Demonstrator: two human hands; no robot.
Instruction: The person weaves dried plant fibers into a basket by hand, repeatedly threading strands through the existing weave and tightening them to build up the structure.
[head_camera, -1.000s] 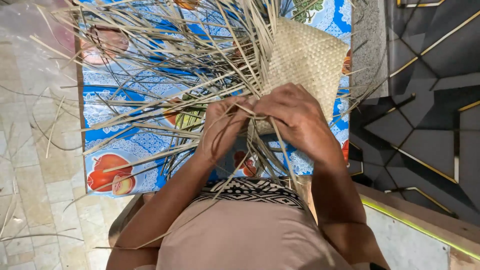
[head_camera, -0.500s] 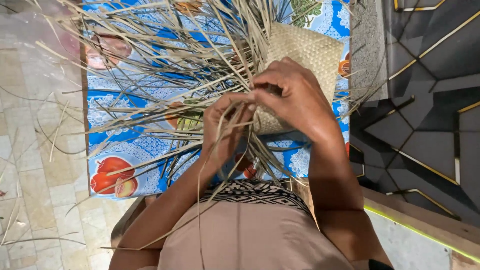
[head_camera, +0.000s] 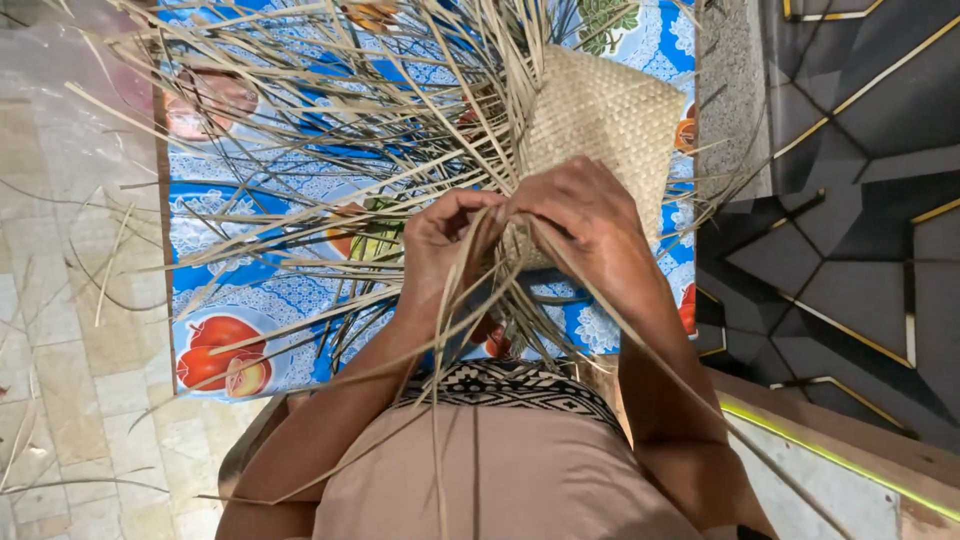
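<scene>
The left hand (head_camera: 445, 245) pinched loose palm strips (head_camera: 330, 190), which fanned out beyond it. Touching it, the right hand (head_camera: 585, 215) gripped the woven mat (head_camera: 605, 110) edge, the mat lying just beyond its knuckles on the blue fruit-print cloth (head_camera: 235, 300).

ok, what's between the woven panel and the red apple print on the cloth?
Head view: loose dried strips fanning across the blue cloth, between the woven panel and the apple print. The left hand sits just right of that stretch.

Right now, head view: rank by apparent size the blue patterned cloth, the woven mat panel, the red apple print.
1. Blue patterned cloth, largest.
2. Woven mat panel.
3. Red apple print, smallest.
The panel is partly hidden by the hands, yet still clearly bigger than the print.
</scene>
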